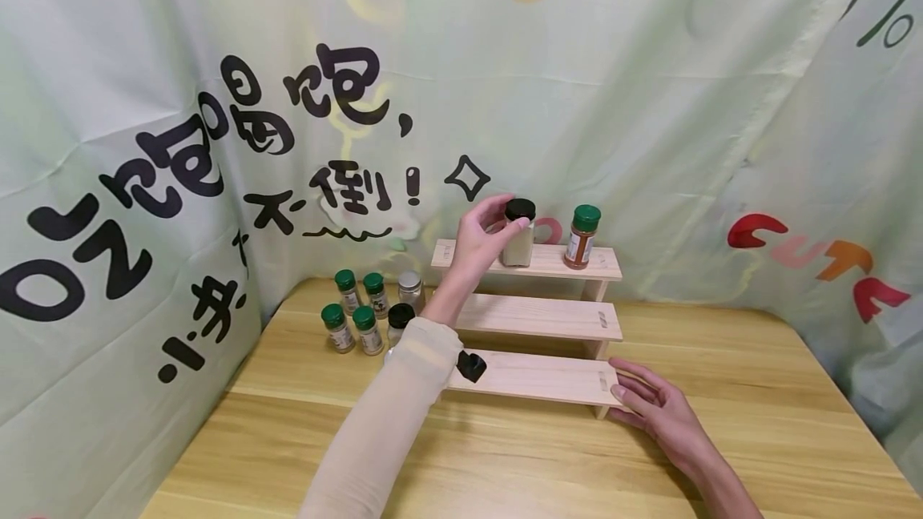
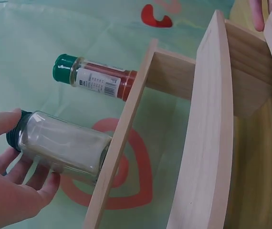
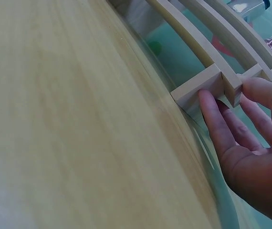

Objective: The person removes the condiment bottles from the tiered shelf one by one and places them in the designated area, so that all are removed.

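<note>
A three-tier wooden shelf rack (image 1: 537,319) stands on the table. My left hand (image 1: 479,235) grips a square glass jar (image 1: 517,249) near its black lid, thumb on one side and fingers on the other. The jar, filled with pale powder, stands upright with its base at the top tier. To its right on that tier is a green-capped spice bottle (image 2: 102,78) with red contents and a white label. My right hand (image 1: 663,415) holds the right end of the bottom tier, its thumb and fingers touching the board's end and the leg (image 3: 198,88).
Left of the rack, several green-capped spice bottles (image 1: 368,331) stand grouped with a grey-capped jar (image 1: 410,288) and a black-lidded jar (image 1: 399,323), partly behind the left forearm. A printed curtain (image 1: 649,102) hangs behind the wooden table (image 1: 519,463).
</note>
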Motion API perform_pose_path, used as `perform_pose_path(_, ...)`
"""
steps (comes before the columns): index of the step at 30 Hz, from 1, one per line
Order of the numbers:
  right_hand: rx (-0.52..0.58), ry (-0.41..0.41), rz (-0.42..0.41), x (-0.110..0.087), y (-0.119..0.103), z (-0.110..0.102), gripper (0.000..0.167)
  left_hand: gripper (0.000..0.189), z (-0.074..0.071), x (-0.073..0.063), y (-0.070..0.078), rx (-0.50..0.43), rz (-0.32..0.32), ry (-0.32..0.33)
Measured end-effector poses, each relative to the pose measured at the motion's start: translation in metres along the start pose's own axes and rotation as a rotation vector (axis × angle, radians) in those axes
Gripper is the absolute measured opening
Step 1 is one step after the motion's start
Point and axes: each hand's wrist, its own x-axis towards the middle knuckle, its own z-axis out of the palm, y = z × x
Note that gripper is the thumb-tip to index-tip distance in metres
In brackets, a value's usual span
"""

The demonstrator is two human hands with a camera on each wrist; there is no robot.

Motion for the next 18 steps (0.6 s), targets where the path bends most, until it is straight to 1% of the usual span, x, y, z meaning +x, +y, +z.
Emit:
perform_pose_path(6, 0.000, 0.000, 0.003, -0.0001, -0.0001, 0.0002, 0.051, 0.047, 0.0012, 0.0023, -0.0022, 0.003, -0.001, 0.017)
perform_pose_path(11, -0.002, 0.009, 0.007, -0.0001, 0.0001, 0.0005, 0.050, 0.045, 0.0019, 0.0019, -0.0040, -0.027, -0.007, 0.039)
perform_pose_path(18, -0.004, 0.007, 0.006, 0.0002, 0.0002, 0.0008, 0.053, 0.043, 0.0013, -0.0006, -0.0051, -0.061, -0.003, 0.062)
